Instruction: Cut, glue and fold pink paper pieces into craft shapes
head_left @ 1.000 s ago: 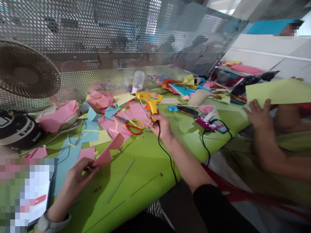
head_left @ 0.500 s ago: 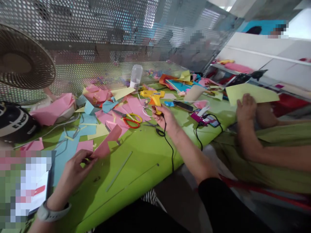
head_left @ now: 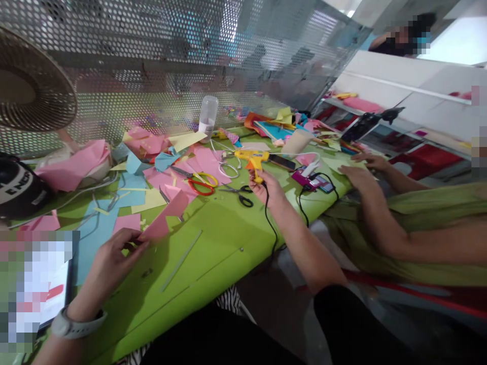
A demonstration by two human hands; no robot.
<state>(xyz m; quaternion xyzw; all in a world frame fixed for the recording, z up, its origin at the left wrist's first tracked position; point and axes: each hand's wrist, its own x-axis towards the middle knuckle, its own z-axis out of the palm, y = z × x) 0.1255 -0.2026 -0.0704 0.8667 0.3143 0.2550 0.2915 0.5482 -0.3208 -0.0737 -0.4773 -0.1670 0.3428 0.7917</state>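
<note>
Perforated metal panel [head_left: 152, 76] along the far side, and before it a green-covered table [head_left: 224, 243] heaped with cut paper at the far left. You've got both hands at work over it. Your left hand [head_left: 117, 258], near left, pinches the folded pink paper piece [head_left: 165, 218] by its near corner, thumb against fingers, so its folded panels stick out free toward the far right; that corner hold likely leaves the faces uncovered.

Over to your right hand [head_left: 268, 190]: it's wrapped round the handle of the yellow plastic glue gun with an orange trigger [head_left: 254, 156]. Nozzle points left, your fingers well behind it, presumably out of the heat's way. Whether the trigger is squeezed, I can't tell.

Watch the edges now! The near edge slants from near left to far right, and the gun's black cord [head_left: 271, 228] drops over it beside your forearm. Between your hands there's green surface to move across, with a thin grey-green strip [head_left: 182, 258] lying on it. Tighter on the far side: red-and-yellow-handled scissors [head_left: 203, 185] and black-handled scissors [head_left: 243, 197] lie between paper and gun. At right, a co-worker's hands [head_left: 359, 177] rest on pale paper, apart from yours.
</note>
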